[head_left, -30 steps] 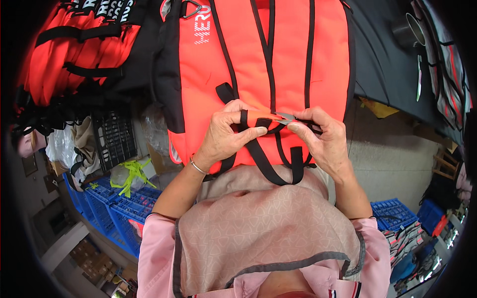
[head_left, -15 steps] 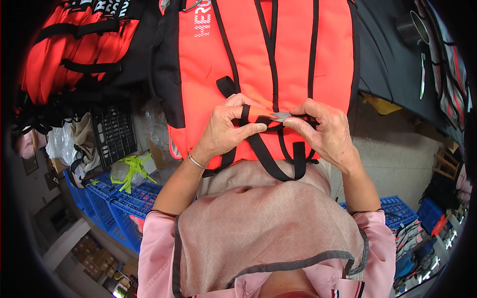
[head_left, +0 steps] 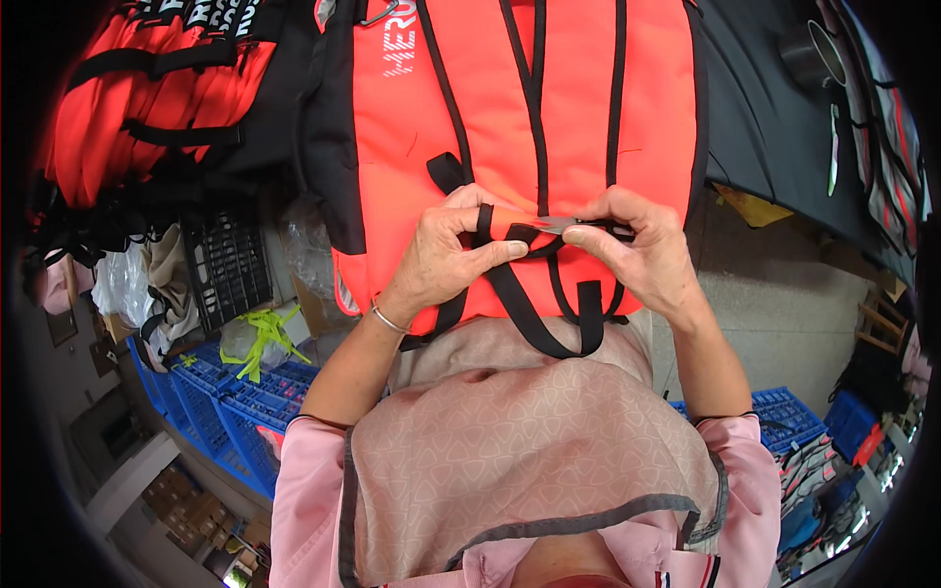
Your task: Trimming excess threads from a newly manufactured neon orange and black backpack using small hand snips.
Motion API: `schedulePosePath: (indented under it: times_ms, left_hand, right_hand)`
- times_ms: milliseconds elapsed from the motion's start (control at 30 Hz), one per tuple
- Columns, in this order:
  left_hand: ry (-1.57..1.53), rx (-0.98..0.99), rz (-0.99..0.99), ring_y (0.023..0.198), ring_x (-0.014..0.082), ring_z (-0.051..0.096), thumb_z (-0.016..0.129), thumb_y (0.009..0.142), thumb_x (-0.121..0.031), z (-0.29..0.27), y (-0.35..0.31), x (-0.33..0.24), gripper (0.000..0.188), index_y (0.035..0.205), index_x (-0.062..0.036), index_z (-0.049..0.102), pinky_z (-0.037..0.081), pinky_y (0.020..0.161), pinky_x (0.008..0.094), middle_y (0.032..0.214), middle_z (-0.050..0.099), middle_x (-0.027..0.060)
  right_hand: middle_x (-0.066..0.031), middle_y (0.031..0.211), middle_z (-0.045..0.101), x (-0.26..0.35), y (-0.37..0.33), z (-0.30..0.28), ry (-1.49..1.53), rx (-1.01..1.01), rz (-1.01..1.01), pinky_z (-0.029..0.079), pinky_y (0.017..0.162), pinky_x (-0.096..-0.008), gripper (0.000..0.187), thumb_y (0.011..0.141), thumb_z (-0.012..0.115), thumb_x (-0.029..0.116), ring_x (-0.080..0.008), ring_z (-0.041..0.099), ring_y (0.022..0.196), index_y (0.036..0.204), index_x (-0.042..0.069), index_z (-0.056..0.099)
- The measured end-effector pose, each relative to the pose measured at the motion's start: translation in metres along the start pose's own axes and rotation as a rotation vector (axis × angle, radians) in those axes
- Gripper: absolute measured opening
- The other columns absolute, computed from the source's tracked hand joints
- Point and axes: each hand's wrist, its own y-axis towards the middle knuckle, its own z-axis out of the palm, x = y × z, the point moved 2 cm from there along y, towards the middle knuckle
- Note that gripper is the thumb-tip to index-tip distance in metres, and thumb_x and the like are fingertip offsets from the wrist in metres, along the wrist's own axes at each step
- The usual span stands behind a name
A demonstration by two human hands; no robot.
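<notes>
A bright orange-red bag [head_left: 490,127] with black piping and black side panels lies in front of me. My left hand [head_left: 443,250] pinches the bag's near edge, where a black webbing strap [head_left: 537,328] hangs down in a loop. Close beside it, my right hand [head_left: 642,245] is closed on small grey metal thread snips [head_left: 559,224]. Their pointed blades reach left against the black trim between my two hands. My fingers cover the handle end of the snips. Short dark loose threads show on the orange fabric.
More orange-red bags [head_left: 162,108] are stacked at the far left. Blue plastic crates [head_left: 250,397] stand low on the left, with a black crate [head_left: 227,257] behind. A grey metal cup [head_left: 812,57] and a pale thin tool [head_left: 833,152] lie on the dark table cover at right.
The snips have turned slightly in my right hand, and their blades look narrower. My right fingers have shifted a little; the left hand and bag have stayed in place.
</notes>
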Motion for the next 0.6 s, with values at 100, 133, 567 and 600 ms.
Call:
schedulePosePath:
  times_ms: [100, 133, 567, 600]
  left_hand:
    - [0.045, 0.019, -0.004, 0.092, 0.0155, 0.057, 0.076, 0.085, -0.015, -0.002, 0.0, -0.003, 0.019, 0.102, -0.0051, 0.076, 0.045, 0.085, 0.0304, 0.09, 0.065, 0.0045]
    - [0.044, 0.018, -0.003, 0.092, 0.0155, 0.057, 0.076, 0.085, -0.015, 0.0, 0.0, -0.001, 0.019, 0.102, -0.0051, 0.076, 0.045, 0.085, 0.0304, 0.09, 0.065, 0.0045]
    - [-0.023, -0.169, -0.036, 0.071, 0.0115, 0.042, 0.059, 0.101, -0.023, 0.007, 0.006, 0.003, 0.038, 0.074, 0.0031, 0.054, 0.038, 0.065, 0.03, 0.072, 0.043, 0.0021]
    - [-0.007, -0.171, -0.041, 0.071, 0.0111, 0.042, 0.059, 0.101, -0.023, 0.006, 0.006, 0.003, 0.037, 0.074, 0.003, 0.055, 0.038, 0.065, 0.0298, 0.072, 0.043, 0.0016]
  right_hand:
    - [-0.0085, 0.071, 0.07, -0.001, 0.002, 0.003, -0.171, 0.017, -0.017, 0.051, 0.06, -0.0269, 0.018, 0.086, 0.077, 0.016, -0.0117, 0.064, 0.063, 0.088, 0.0, 0.07]
    - [-0.0085, 0.071, 0.07, -0.002, 0.003, 0.002, -0.171, 0.017, -0.018, 0.051, 0.06, -0.0269, 0.018, 0.086, 0.077, 0.016, -0.0117, 0.064, 0.063, 0.088, 0.0, 0.07]
    - [-0.009, 0.089, 0.068, 0.006, -0.02, 0.018, -0.216, -0.258, -0.236, 0.056, 0.064, -0.0302, 0.034, 0.075, 0.083, 0.011, -0.0183, 0.067, 0.07, 0.104, 0.002, 0.067]
    - [-0.0081, 0.093, 0.067, 0.008, -0.021, 0.021, -0.184, -0.303, -0.268, 0.056, 0.063, -0.031, 0.037, 0.073, 0.084, 0.009, -0.0187, 0.068, 0.071, 0.106, 0.003, 0.067]
